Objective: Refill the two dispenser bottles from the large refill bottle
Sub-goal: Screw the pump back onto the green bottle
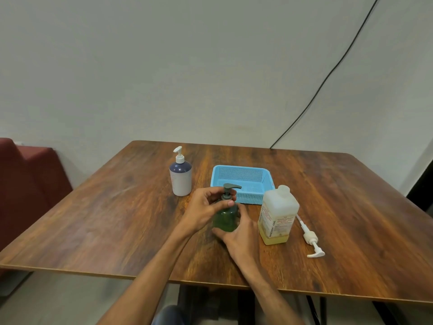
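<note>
1. Left forearm (150, 273) and right forearm (264, 282): both bare, slender, uncovered from the bottom edge of the view to the wrists.
2. Left hand (203, 212): bare, with a short, rounded thumbnail showing.
3. Right hand (241, 233): bare, seen from the back.
4. Dark blue cloth (167, 315) low between the forearms, blurred; garment impossible to tell.

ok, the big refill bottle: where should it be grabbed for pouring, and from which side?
Probably round the middle of the refill bottle, coming from the near side. It stands upright with flat sides that suit a wrap grip; its neck is short and open. The blue basket crowds the back left, the green bottle the left, and the loose pump the right.
</note>
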`<state>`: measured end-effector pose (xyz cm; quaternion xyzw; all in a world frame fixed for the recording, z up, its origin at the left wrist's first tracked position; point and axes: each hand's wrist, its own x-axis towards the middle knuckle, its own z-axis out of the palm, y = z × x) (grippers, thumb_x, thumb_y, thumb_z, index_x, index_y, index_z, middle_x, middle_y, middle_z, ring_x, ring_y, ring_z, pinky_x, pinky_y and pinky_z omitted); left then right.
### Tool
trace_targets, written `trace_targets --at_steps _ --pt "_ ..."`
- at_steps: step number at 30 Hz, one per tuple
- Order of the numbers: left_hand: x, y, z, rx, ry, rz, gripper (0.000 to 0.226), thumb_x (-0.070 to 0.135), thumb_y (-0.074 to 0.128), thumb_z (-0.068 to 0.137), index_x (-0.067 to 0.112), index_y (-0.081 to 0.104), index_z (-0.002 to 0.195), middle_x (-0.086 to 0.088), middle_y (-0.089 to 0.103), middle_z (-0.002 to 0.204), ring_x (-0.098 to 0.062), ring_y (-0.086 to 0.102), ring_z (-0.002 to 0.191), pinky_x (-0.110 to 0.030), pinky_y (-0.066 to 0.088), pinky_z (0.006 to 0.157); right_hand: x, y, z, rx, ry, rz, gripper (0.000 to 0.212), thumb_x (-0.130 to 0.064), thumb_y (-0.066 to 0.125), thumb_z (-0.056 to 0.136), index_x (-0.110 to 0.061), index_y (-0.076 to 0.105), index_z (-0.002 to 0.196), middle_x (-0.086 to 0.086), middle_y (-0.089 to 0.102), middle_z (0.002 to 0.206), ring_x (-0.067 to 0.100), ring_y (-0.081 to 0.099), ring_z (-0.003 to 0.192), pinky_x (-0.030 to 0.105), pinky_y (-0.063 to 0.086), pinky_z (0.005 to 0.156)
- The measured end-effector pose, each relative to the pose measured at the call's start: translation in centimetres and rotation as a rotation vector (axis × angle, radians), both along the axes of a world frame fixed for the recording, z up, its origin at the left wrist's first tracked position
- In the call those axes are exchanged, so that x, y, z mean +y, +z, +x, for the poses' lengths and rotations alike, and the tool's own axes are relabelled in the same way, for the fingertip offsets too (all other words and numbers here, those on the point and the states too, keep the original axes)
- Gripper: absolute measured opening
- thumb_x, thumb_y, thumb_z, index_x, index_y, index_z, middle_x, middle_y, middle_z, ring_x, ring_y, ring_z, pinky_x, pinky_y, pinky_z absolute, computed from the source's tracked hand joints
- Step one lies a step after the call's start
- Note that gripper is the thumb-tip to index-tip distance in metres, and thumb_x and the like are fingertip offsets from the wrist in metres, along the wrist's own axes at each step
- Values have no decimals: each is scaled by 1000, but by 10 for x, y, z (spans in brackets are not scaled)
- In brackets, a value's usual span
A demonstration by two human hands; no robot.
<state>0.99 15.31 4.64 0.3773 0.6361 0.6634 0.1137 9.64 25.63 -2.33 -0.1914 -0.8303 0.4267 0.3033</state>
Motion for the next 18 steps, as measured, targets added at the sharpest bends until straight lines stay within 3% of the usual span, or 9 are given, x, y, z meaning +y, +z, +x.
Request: trace_targets --at_steps 7,14,15,18 --pt "-4 -2 5 106 15 -64 40 14 74 86 14 65 126 5 69 126 -9 63 120 -29 51 102 0 0 3 -18 16 11 87 -37 91 67 -39 42 139 -14 61 132 9 59 122 35 54 100" --pt "-23 -1 3 49 174 38 36 12 66 93 16 63 129 3 68 127 -10 65 117 -33 56 96 3 9 5 -24 71 -40 87 -41 92 65 -37 44 138 -15 58 133 9 56 122 34 49 105" --pt "-25 -1 1 63 214 43 35 12 65 93 15 63 128 3 69 125 -9 66 115 -33 57 95 4 11 4 -21 59 -47 86 -40 93 64 -38 46 136 -16 58 131 10 57 121 33 50 104" --pt "-31 1 -6 87 296 55 30 12 65 93 14 66 124 4 70 121 -9 68 111 -37 57 95 2 23 1 17 31 -77 79 -34 94 65 -41 46 127 -22 53 119 4 55 110 12 46 91"
